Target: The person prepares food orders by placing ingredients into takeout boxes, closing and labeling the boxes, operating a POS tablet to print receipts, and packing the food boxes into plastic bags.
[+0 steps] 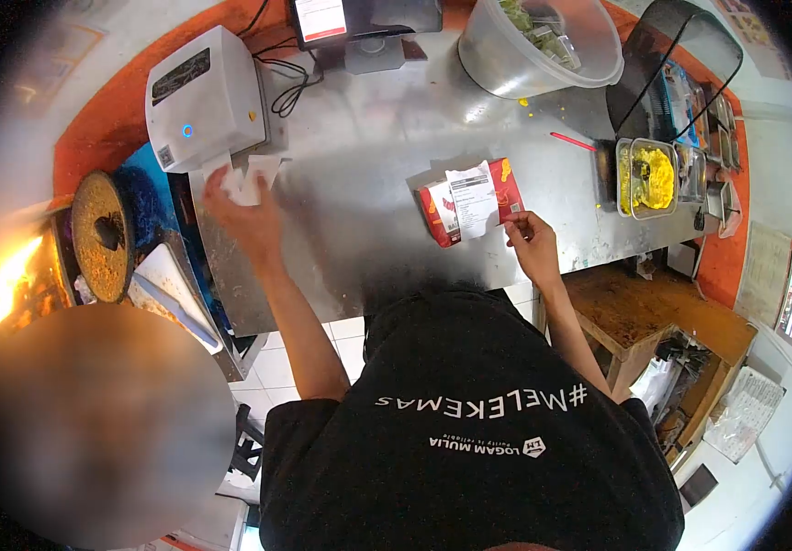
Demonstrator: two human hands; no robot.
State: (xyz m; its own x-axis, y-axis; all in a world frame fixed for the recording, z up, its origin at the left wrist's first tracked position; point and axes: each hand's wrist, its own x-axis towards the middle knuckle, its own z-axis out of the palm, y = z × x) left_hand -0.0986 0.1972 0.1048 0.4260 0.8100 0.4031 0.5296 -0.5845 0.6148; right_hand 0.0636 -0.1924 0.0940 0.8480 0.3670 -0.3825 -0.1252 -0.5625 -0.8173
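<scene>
A small red box (437, 231) lies on the metal table with a printed white receipt (477, 197) across its top. My right hand (535, 246) pinches at the box's near right edge, close to the receipt. My left hand (241, 213) is at the front of a white label printer (207, 92), its fingers closed around a white paper slip (253, 176) at the outlet. Part of the slip is hidden by the fingers. A blue light glows on the printer.
A large clear tub (543, 78) with green packets stands at the back. To the right are a container of yellow food (653, 179), a red pen-like stick (572, 140) and a black mesh basket (662, 55). A monitor (368, 18) stands behind; flames (15, 280) burn at left near a person.
</scene>
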